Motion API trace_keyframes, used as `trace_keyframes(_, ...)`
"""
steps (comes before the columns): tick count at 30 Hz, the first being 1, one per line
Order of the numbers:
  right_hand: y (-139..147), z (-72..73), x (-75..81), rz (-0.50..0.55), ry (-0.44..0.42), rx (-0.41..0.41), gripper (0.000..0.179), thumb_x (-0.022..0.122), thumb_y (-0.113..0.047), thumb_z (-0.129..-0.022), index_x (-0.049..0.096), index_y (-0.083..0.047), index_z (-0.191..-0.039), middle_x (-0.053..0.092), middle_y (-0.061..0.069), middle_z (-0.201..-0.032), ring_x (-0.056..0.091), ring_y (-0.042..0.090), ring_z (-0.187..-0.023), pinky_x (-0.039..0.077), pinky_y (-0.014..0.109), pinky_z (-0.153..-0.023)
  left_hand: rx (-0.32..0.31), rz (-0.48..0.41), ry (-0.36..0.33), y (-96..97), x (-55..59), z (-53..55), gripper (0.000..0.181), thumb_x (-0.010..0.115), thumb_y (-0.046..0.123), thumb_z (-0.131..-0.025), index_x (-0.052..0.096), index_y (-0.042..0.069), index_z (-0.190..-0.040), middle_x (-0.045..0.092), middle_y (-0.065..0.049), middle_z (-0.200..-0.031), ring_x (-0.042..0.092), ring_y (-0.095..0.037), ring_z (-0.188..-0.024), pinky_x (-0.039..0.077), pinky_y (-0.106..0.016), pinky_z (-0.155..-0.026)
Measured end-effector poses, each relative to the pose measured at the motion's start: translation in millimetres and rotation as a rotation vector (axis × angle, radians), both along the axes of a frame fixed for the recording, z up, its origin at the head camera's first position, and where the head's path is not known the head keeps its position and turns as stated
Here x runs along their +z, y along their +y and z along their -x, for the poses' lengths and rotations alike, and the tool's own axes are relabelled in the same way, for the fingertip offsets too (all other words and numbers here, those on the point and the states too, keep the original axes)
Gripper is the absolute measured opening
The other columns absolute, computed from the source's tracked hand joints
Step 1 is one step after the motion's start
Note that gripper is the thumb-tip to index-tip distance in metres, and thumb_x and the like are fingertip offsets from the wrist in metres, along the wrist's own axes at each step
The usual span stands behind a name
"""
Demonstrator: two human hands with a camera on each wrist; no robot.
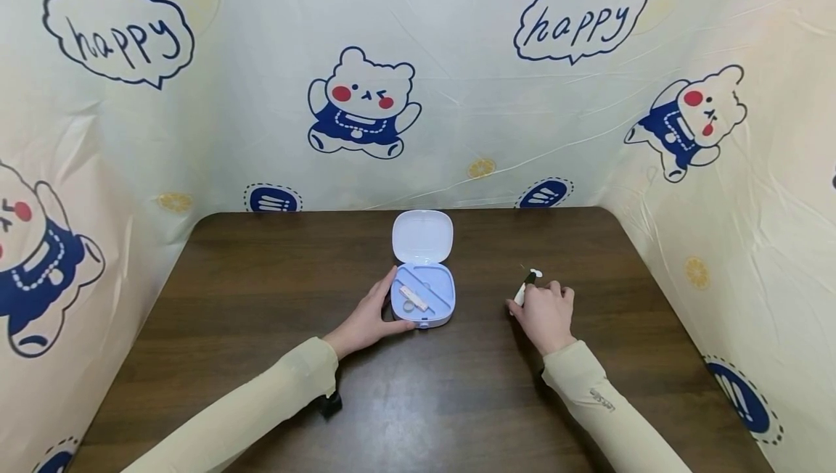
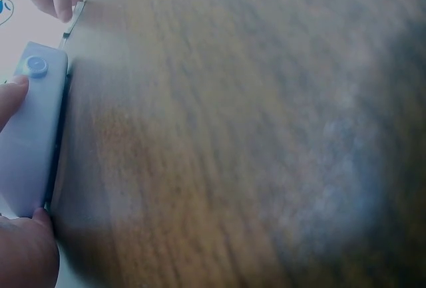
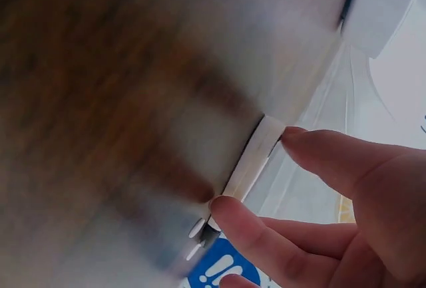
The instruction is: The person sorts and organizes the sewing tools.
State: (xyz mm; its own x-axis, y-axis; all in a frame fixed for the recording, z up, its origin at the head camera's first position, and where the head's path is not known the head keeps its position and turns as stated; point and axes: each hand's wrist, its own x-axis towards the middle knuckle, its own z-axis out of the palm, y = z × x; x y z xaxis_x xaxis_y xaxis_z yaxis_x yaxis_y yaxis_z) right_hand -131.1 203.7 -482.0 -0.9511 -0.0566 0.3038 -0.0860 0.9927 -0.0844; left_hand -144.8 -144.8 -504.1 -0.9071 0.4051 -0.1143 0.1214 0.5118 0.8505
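A light-blue hinged case stands on the table with its lid raised. My left hand grips its left side, the thumb at the front near the round button. In its tray lie a short white piece and a small grey ring. To the right, my right hand pinches a slim white strip-like item with a dark middle and two white rounded lobes at its far end. The thumb is near one end of the strip, a fingertip farther along it; the strip is low over the tabletop.
The brown wooden table ends at a patterned curtain that hangs behind it and along both sides. A diagonal divider crosses the case's tray. A black band part shows under the left sleeve.
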Motion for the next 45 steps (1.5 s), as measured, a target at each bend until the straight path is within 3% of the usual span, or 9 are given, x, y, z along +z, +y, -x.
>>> trace_keyframes(9, 2, 0.6, 6.3, 0.013, -0.141, -0.024, 0.035, 0.085, -0.028, -0.086, 0.066, -0.003, -0.071, 0.07, 0.017, -0.07, 0.058, 0.039, -0.087, 0.04, 0.06, -0.09, -0.003, 0.004, 0.002, 0.0, -2.3, 1.9, 0.118, 0.086, 0.042, -0.087, 0.006, 0.018, -0.17, 0.018, -0.014, -0.172, 0.021, -0.031, -0.157, 0.025, -0.054, -0.125)
trace_keyframes(17, 3, -3.5, 9.5, 0.016, -0.146, -0.023, 0.029, 0.087, -0.022, -0.085, 0.067, -0.004, -0.075, 0.071, 0.015, -0.072, 0.058, 0.04, -0.087, 0.04, 0.061, -0.09, -0.007, 0.003, 0.0, 0.3, -0.6, 1.9, 0.118, 0.087, 0.041, -0.086, 0.006, 0.018, -0.17, 0.018, -0.015, -0.171, 0.022, -0.03, -0.157, 0.025, -0.052, -0.125)
trace_keyframes(24, 3, -5.5, 9.4, 0.06, -0.141, -0.008, 0.011, 0.081, -0.013, -0.084, 0.074, -0.007, -0.091, 0.075, 0.015, -0.084, 0.056, 0.041, -0.092, 0.038, 0.062, -0.09, -0.006, 0.009, 0.011, 0.1, 0.6, 1.6, 0.118, 0.087, 0.04, -0.086, 0.007, 0.017, -0.169, 0.02, -0.016, -0.171, 0.023, -0.031, -0.157, 0.025, -0.053, -0.125)
trace_keyframes(34, 3, -5.8, 6.9, 0.08, -0.154, 0.023, 0.011, 0.08, -0.012, -0.085, 0.07, -0.008, -0.085, 0.073, 0.013, -0.081, 0.057, 0.042, -0.096, 0.036, 0.064, -0.095, -0.003, -0.002, 0.007, -0.2, -0.9, 2.1, 0.117, 0.087, 0.04, -0.086, 0.007, 0.016, -0.169, 0.018, -0.016, -0.172, 0.022, -0.031, -0.157, 0.025, -0.052, -0.125)
trace_keyframes(41, -2, -6.3, 1.6, 0.1, -0.142, 0.073, 0.026, 0.079, -0.013, -0.084, 0.059, -0.012, -0.069, 0.07, 0.009, -0.075, 0.057, 0.041, -0.097, 0.035, 0.066, -0.098, 0.002, -0.004, 0.006, -0.3, -2.4, 1.8, 0.117, 0.087, 0.041, -0.086, 0.008, 0.016, -0.169, 0.018, -0.015, -0.172, 0.023, -0.031, -0.157, 0.026, -0.051, -0.125)
trace_keyframes(45, -6, -6.9, -1.0, 0.135, -0.11, 0.113, 0.019, 0.08, -0.013, -0.085, 0.064, -0.011, -0.074, 0.071, 0.007, -0.079, 0.056, 0.039, -0.095, 0.034, 0.069, -0.1, 0.001, -0.001, 0.01, -0.3, -2.4, 1.8, 0.117, 0.086, 0.042, -0.087, 0.007, 0.016, -0.169, 0.018, -0.015, -0.172, 0.023, -0.031, -0.157, 0.026, -0.051, -0.125)
